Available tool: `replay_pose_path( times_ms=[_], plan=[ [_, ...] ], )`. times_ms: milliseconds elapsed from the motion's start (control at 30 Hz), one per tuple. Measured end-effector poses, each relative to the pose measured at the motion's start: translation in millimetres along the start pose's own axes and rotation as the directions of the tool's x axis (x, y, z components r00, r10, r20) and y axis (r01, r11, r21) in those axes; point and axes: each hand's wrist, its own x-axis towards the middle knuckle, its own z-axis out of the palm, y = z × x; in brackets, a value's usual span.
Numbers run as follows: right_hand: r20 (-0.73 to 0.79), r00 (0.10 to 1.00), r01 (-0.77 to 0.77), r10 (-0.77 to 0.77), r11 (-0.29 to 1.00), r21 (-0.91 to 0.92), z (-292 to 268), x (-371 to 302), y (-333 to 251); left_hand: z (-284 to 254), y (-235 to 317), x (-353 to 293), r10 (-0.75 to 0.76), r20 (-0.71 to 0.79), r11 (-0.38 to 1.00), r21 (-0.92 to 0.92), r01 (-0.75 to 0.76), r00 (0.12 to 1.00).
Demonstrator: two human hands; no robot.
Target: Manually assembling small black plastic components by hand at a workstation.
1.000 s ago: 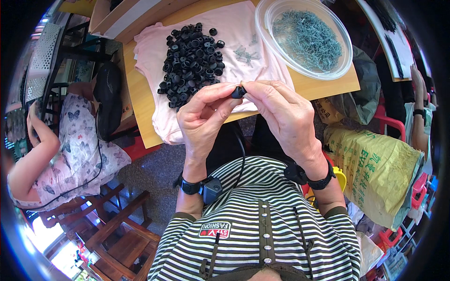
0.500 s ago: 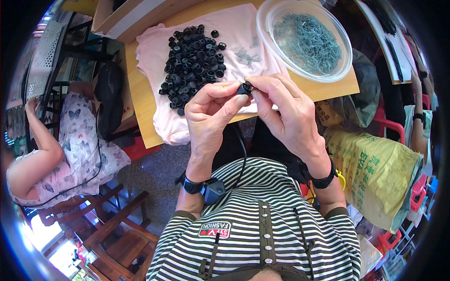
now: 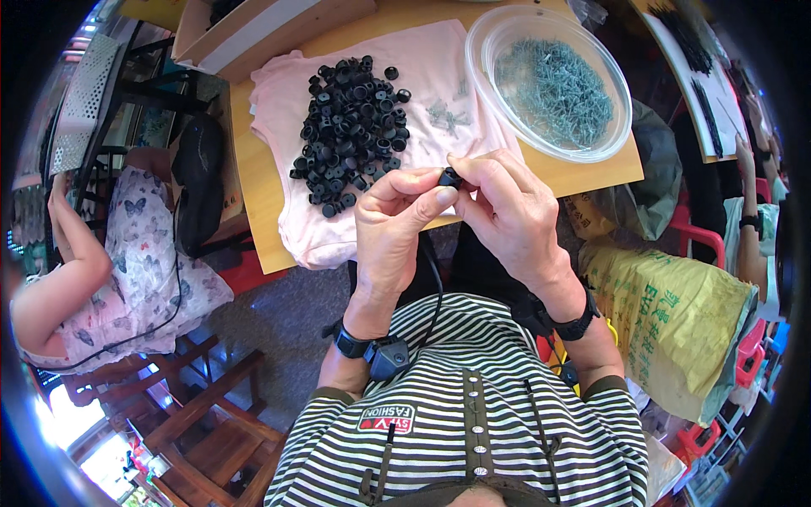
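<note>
A small round black plastic cap (image 3: 449, 177) is held up at the near edge of the table. My left hand (image 3: 390, 221) pinches it between thumb and fingertips from the left. From the right, the closed fingers of my right hand (image 3: 517, 211) meet the same cap; whether they also hold a pin is hidden. Beyond my hands a heap of similar black caps (image 3: 351, 127) lies on a pale pink cloth (image 3: 291, 224). To its right are several loose grey metal pins or screws (image 3: 448, 117) on the cloth.
A clear round tub (image 3: 621, 127) full of thin metal pins or screws stands at the right of the wooden table (image 3: 263, 245). A cardboard box (image 3: 253, 42) occupies the far left. A yellow sack (image 3: 667, 321) is at my right. Another person (image 3: 84, 262) sits at the left.
Both hands and the cap appear slightly lower and further right in view, while the table has shifted a little too. The grip on the cap stays much the same.
</note>
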Motion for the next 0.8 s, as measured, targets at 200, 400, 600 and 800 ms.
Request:
replay_pose_path(
  times_ms=[200,400,600,800],
  plan=[
    [-0.027,0.998,-0.052,0.052,0.999,0.006,4,6,-2,6,-1,4,0.036,-0.031,0.998,-0.045,-0.037,0.999],
    [0.095,0.990,-0.104,0.104,0.995,-0.001,1,21,-4,1,6,13,0.041,-0.007,0.993,-0.109,-0.041,0.999],
    [0.131,0.991,0.013,-0.004,0.998,-0.062,-6,26,2,4,6,14,0.126,-0.012,0.992,-0.029,-0.126,0.992],
    [0.115,0.991,0.073,-0.063,0.994,-0.087,-6,23,2,7,5,15,0.183,0.013,0.983,0.024,-0.183,0.983]
  ],
)
